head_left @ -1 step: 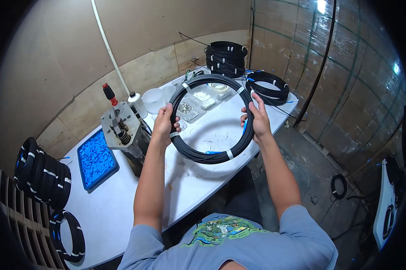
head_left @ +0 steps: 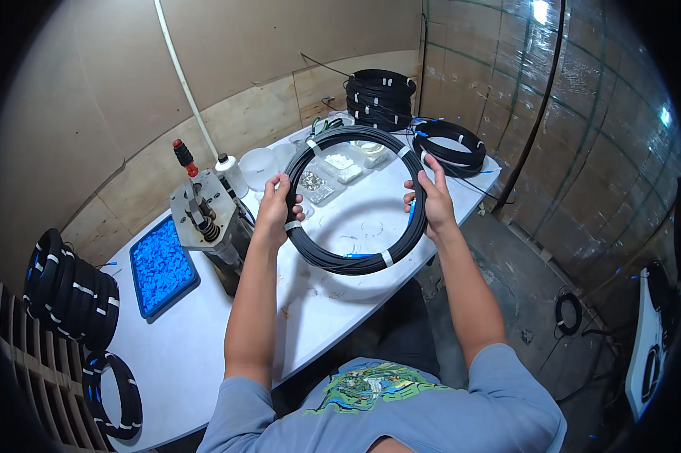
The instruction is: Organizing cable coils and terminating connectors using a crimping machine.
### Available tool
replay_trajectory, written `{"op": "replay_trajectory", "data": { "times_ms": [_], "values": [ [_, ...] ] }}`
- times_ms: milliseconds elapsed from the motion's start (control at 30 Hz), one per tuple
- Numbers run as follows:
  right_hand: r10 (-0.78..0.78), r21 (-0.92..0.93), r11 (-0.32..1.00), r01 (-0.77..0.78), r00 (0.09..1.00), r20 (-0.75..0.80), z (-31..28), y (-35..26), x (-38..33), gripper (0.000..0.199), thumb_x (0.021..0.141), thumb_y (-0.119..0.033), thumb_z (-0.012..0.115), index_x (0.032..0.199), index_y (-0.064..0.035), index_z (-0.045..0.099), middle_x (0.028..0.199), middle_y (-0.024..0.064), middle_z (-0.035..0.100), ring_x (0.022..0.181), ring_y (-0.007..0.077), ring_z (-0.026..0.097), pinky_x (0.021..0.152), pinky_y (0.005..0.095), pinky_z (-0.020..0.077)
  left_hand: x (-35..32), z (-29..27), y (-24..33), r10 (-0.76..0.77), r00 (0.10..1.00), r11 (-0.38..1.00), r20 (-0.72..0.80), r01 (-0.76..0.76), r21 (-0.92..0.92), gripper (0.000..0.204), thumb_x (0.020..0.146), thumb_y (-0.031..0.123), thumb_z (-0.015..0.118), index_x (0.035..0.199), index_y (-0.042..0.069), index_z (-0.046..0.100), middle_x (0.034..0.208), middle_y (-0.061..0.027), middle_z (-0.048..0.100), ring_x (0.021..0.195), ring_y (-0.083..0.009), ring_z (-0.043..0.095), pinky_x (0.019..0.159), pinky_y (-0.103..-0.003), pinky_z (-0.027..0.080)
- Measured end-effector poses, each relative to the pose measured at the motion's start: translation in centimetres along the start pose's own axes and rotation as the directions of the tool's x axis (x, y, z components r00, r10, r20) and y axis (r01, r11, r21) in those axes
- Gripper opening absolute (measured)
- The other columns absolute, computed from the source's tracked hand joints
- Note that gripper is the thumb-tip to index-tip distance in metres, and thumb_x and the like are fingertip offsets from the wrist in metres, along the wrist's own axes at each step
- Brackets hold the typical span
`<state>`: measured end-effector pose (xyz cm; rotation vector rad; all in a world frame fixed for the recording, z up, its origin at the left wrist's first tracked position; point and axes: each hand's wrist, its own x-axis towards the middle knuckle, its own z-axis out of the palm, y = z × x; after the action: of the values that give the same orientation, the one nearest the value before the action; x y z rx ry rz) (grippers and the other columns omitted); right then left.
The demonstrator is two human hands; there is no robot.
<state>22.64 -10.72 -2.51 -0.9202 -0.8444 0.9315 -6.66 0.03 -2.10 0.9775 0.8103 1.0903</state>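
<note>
Above the white table, a coil of black cable (head_left: 333, 261) is held up in both hands, tilted so its open ring faces me. White bands (head_left: 387, 258) bind it at several spots. My left hand (head_left: 274, 210) grips the coil's left side, thumb on the near face and fingertips curled inside the ring. On the opposite side my right hand (head_left: 435, 202) has its thumb and fingers around the cable, with the index finger stretched upward. One blue connector (head_left: 359, 255) lies along the bottom of the ring; another blue piece (head_left: 411, 213) shows beside my right fingers.
A metal hand press (head_left: 204, 211) stands left of the coil, beside a blue tray (head_left: 191, 294) of small blue parts. Stacked black coils (head_left: 72, 294) sit far left, others (head_left: 379, 98) at the back. Small-part boxes (head_left: 315, 186) and a white bottle (head_left: 229, 174) are behind the ring.
</note>
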Motion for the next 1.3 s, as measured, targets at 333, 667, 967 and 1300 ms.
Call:
{"op": "replay_trajectory", "data": {
  "times_ms": [333,667,967,1300],
  "values": [
    [0.46,0.209,0.842,-0.497,0.865,0.201,-2.9,-1.1,1.1,0.089,0.097,-0.073,0.034,0.136,0.0048,0.051,0.122,0.035,0.063,0.104,0.0443,0.069,0.073,0.0345,0.0655,0.0,-3.5,2.4,-0.256,0.964,0.925,0.076,0.221,0.31,0.103,0.082,0.093,0.031,0.123,0.003,0.06,0.073,-0.0105,0.069,0.058,-0.0179,0.069,0.055,-0.03,0.058],
    [0.089,-0.635,0.772,-0.025,0.994,0.07,-5.7,0.4,2.5,0.029,0.09,-0.028,0.078,0.086,-0.0011,0.068,0.079,0.0027,0.067,0.063,0.0063,0.052,0.049,0.0208,0.0362,0.8,-2.7,2.0,-0.191,0.981,0.649,-0.023,0.144,0.747,0.056,0.093,0.06,0.064,0.078,0.006,0.07,0.054,0.0017,0.047,0.044,-0.009,0.036,0.041,-0.028,0.027],
    [0.119,-0.123,0.985,-0.124,0.992,-0.05,-1.5,1.0,1.4,0.024,0.101,-0.026,0.06,0.111,-0.0063,0.052,0.089,0.0049,0.054,0.065,0.0161,0.06,0.058,0.0339,0.0587,2.4,0.2,-3.2,-0.075,0.986,0.985,-0.148,0.097,0.143,0.035,0.096,0.038,0.064,0.102,0.004,0.059,0.082,-0.0048,0.062,0.065,-0.0205,0.066,0.057,-0.035,0.055],
    [0.226,0.12,0.97,-0.211,0.965,-0.136,-2.2,2.1,3.4,0.02,0.102,-0.029,0.053,0.102,-0.0088,0.05,0.079,0.0064,0.057,0.056,0.0144,0.055,0.049,0.0315,0.0499,1.9,2.9,-3.3,0.12,0.98,0.971,-0.155,-0.083,0.226,0.016,0.093,0.011,0.067,0.101,0.006,0.054,0.069,0.0005,0.046,0.049,-0.0117,0.047,0.045,-0.031,0.045]
  ]
}}
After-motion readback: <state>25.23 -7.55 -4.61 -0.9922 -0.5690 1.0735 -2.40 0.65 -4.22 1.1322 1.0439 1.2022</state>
